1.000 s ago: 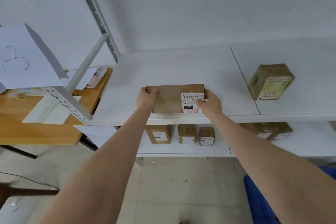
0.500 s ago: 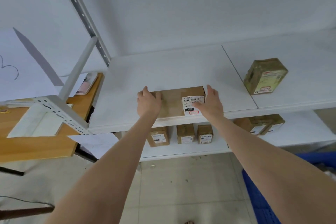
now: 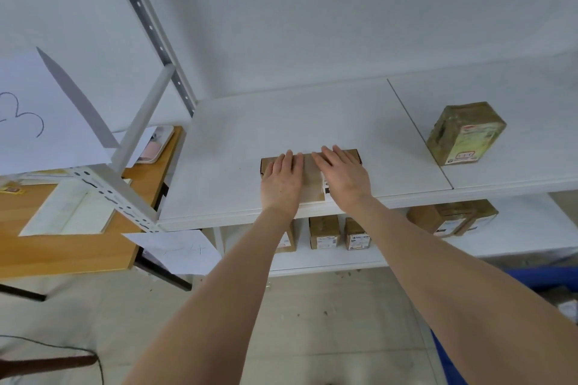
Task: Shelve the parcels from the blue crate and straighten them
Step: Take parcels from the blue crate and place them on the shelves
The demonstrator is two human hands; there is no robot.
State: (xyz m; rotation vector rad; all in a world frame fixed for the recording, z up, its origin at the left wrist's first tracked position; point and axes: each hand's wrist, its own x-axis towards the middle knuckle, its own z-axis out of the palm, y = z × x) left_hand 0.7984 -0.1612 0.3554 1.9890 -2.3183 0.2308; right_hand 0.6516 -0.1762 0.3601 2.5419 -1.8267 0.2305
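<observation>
Brown parcel (image 3: 311, 178), white shelf (image 3: 237, 147)

The left hand (image 3: 283, 181) and right hand (image 3: 342, 175) covered most of the parcel (image 3: 311, 180) at the shelf (image 3: 237, 147) front edge. Its label (image 3: 327, 191) was largely hidden. The frame's right edge cut off the blue crate (image 3: 544, 278).

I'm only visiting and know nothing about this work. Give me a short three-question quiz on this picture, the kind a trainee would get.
1. True or false: the left hand and the right hand lie flat on top of the brown box.
2. How many parcels are in view on the upper shelf? A one, B two, C five.
3. Fill in: the greenish parcel stands to the ___ of the brown box.
Key: 1 true; 2 B; 3 right.
</observation>
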